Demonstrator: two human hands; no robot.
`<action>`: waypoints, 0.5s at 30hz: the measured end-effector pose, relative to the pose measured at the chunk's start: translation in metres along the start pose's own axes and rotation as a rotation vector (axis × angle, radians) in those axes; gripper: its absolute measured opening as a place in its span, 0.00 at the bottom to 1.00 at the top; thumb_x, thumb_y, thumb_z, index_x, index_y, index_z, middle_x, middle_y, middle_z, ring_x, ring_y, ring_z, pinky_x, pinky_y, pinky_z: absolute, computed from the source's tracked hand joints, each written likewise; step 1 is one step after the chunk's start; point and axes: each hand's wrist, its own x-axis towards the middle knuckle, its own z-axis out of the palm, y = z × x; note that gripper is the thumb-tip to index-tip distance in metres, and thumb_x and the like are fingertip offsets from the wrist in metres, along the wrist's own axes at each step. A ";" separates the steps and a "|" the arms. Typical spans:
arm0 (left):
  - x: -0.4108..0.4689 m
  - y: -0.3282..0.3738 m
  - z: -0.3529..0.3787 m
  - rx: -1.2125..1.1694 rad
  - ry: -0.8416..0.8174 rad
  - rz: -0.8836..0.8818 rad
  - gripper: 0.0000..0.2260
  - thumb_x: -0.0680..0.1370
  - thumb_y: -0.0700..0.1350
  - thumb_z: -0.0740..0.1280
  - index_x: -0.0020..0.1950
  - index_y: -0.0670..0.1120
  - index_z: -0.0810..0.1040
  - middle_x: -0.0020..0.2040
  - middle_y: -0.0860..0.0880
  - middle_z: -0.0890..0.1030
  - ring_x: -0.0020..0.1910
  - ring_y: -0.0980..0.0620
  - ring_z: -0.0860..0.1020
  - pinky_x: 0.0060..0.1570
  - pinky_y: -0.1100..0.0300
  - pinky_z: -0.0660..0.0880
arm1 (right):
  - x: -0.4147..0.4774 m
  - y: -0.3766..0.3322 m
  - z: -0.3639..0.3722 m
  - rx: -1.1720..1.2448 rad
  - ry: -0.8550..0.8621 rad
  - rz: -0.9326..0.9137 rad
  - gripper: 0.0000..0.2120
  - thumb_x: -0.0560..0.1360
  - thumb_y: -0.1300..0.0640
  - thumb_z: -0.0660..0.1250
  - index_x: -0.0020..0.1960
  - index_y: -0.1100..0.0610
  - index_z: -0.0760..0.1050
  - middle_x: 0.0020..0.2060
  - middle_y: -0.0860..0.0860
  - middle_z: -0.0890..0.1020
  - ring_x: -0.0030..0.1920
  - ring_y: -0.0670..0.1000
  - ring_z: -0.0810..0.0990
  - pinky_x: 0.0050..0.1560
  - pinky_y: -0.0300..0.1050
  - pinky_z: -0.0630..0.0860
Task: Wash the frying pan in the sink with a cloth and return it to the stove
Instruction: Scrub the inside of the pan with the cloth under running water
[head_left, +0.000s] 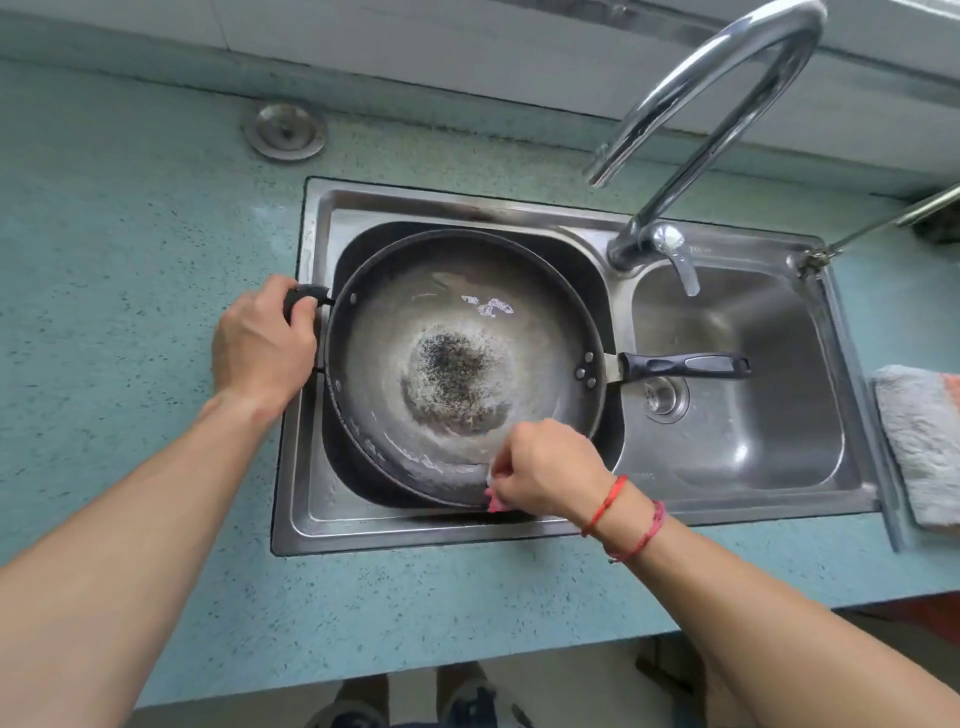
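Here, the person's left hand (262, 345) is gripping the small loop handle (304, 297) at the left edge of the sink (467, 530), steadying the frying pan (457, 353), which is sitting in the left basin. At the pan's near rim the right hand (545, 470) is pinching a pink cloth (492, 503), mostly hidden under the fingers. The long handle (685, 364) is jutting over the right basin. I'd worry the wet pan is going to rock or slip if the scrubbing presses hard on that rim.

Cloth (491, 503) mostly hidden under right hand (545, 467), side grip (306, 297) half covered by left hand (262, 345), towel (919, 447) cut by right edge, shoes (467, 701) cropped at bottom.
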 end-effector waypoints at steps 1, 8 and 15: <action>0.000 0.000 -0.001 0.001 -0.004 0.004 0.11 0.81 0.49 0.62 0.56 0.44 0.77 0.45 0.37 0.80 0.41 0.43 0.71 0.41 0.52 0.67 | 0.000 0.009 -0.001 -0.085 0.064 0.021 0.08 0.65 0.49 0.73 0.42 0.49 0.85 0.37 0.50 0.85 0.44 0.53 0.83 0.41 0.41 0.78; 0.002 0.000 -0.004 0.025 -0.034 0.022 0.11 0.81 0.48 0.62 0.59 0.44 0.77 0.47 0.36 0.81 0.41 0.45 0.68 0.42 0.52 0.66 | 0.017 0.063 -0.024 -0.240 0.380 0.092 0.10 0.73 0.54 0.67 0.53 0.54 0.80 0.52 0.57 0.75 0.52 0.62 0.76 0.46 0.49 0.75; 0.003 -0.001 -0.006 0.044 -0.052 0.044 0.10 0.82 0.48 0.62 0.58 0.45 0.77 0.45 0.38 0.80 0.41 0.45 0.69 0.41 0.53 0.65 | 0.067 0.082 -0.053 -0.146 0.671 0.047 0.07 0.76 0.58 0.66 0.49 0.61 0.76 0.48 0.62 0.74 0.47 0.64 0.74 0.37 0.52 0.70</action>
